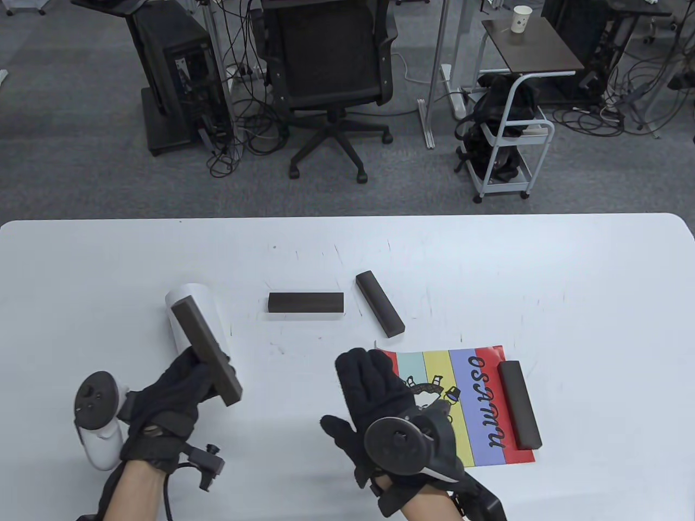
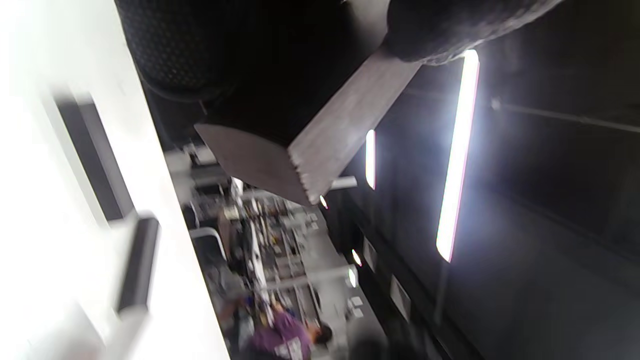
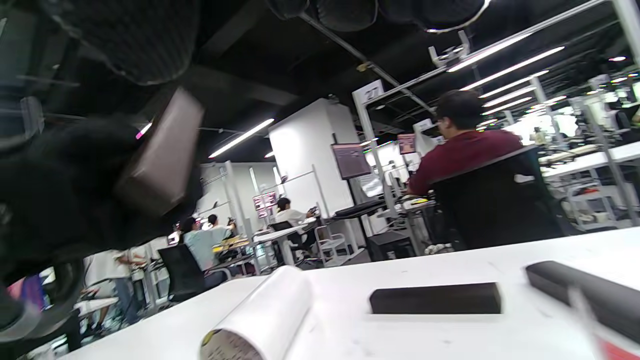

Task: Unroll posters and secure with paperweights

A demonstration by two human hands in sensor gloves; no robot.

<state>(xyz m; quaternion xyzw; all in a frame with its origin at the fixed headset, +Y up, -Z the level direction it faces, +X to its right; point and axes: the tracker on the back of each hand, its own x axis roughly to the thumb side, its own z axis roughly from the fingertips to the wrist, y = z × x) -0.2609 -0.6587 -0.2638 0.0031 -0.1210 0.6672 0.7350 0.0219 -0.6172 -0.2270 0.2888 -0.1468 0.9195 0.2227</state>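
Observation:
A striped poster (image 1: 467, 401) lies unrolled at the front right of the white table (image 1: 543, 271). A dark bar paperweight (image 1: 519, 404) rests on its right edge. My right hand (image 1: 374, 396) lies flat on its left edge, fingers spread. My left hand (image 1: 179, 399) grips another dark paperweight (image 1: 206, 351) and holds it tilted above the table; it also shows in the left wrist view (image 2: 320, 145). A rolled white poster (image 1: 193, 312) lies behind it, also in the right wrist view (image 3: 265, 315). Two spare paperweights (image 1: 305, 303) (image 1: 380, 303) lie at mid-table.
Beyond the table's far edge stand an office chair (image 1: 331, 70), a computer tower (image 1: 184, 70) with cables, and a white cart (image 1: 510, 135).

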